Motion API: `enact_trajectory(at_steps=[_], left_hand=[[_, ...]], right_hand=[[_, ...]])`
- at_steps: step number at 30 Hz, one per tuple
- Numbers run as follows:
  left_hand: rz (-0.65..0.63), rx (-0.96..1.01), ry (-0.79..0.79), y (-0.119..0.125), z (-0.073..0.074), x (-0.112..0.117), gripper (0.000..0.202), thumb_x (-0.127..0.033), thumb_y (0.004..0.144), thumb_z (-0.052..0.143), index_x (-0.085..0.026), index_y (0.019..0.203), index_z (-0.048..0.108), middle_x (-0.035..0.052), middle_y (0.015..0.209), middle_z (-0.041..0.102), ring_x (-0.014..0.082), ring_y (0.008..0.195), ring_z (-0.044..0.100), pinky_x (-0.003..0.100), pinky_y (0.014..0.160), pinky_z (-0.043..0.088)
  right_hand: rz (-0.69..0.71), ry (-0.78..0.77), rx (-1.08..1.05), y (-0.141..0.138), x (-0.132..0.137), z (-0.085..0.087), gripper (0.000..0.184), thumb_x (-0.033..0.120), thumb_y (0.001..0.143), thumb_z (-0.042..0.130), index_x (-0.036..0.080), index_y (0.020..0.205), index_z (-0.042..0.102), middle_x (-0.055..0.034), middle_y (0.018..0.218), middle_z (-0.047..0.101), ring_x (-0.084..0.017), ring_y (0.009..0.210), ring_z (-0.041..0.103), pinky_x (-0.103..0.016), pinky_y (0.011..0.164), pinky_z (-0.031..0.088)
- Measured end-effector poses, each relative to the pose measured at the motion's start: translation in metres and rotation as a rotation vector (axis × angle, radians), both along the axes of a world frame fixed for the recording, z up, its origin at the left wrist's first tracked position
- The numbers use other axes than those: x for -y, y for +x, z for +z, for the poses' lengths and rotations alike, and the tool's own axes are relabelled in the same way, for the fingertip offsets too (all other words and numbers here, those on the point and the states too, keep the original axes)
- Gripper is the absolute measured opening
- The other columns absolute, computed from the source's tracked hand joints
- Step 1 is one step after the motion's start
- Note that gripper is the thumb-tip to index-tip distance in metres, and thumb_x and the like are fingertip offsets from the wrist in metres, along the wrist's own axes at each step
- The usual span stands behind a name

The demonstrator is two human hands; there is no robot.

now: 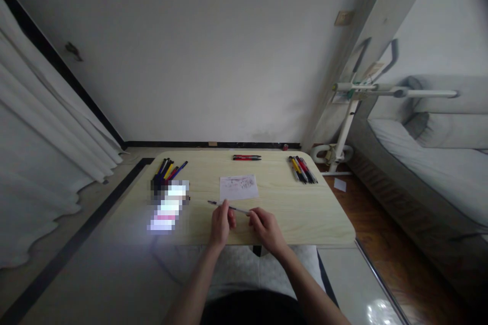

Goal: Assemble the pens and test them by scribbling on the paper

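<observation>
Both my hands meet over the near edge of a light wooden table (305, 213). My left hand (221, 223) is closed around a thin pen (217, 204) whose tip sticks out to the left. My right hand (265, 226) pinches the same pen's other end. Just beyond the pen lies a small white sheet of paper (239, 187) with scribbles on it.
A bunch of coloured pens (168, 169) lies at the table's far left, another bunch (302, 169) at the far right, two red and black pens (246, 157) at the far middle. A blurred patch (170, 205) sits left. Curtain (46, 162) left, exercise frame (348, 127) and sofa (430, 162) right.
</observation>
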State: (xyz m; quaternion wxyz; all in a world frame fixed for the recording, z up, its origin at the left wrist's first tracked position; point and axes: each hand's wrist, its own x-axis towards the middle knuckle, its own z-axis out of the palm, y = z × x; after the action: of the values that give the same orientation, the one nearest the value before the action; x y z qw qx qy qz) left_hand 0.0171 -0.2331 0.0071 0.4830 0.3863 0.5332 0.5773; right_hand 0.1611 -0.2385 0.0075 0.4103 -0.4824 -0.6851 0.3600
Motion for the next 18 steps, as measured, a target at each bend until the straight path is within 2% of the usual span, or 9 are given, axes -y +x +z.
enact_trajectory(at_steps=[3,11,18], left_hand=[[-0.014,0.011,-0.011,0.000,-0.002,-0.001,0.045,-0.052,0.078,0.039,-0.017,0.048,0.041,-0.0035,0.036,0.043,0.0085,0.033,0.041,0.019,0.036,0.032],[-0.024,0.025,-0.017,-0.001,-0.004,-0.001,0.044,-0.052,0.078,0.040,-0.017,0.050,0.041,-0.0041,0.037,0.043,0.0084,0.033,0.041,0.019,0.035,0.030],[-0.044,0.020,-0.002,-0.001,-0.005,-0.001,0.045,-0.051,0.079,0.038,-0.017,0.049,0.039,-0.0045,0.037,0.042,0.0079,0.033,0.040,0.019,0.038,0.031]], right_hand=[[-0.004,0.009,0.009,0.000,0.000,-0.001,0.029,0.032,0.086,0.038,0.018,0.068,0.054,0.0007,0.058,0.055,-0.012,0.056,0.051,-0.021,0.054,0.037],[0.003,0.014,-0.017,0.000,-0.002,-0.009,0.019,0.032,0.083,0.044,0.017,0.085,0.056,0.0002,0.062,0.058,-0.013,0.057,0.053,-0.022,0.055,0.039],[-0.029,0.027,-0.019,0.000,-0.003,-0.013,0.015,0.029,0.079,0.049,0.018,0.089,0.055,0.0030,0.058,0.054,-0.011,0.053,0.049,-0.020,0.051,0.037]])
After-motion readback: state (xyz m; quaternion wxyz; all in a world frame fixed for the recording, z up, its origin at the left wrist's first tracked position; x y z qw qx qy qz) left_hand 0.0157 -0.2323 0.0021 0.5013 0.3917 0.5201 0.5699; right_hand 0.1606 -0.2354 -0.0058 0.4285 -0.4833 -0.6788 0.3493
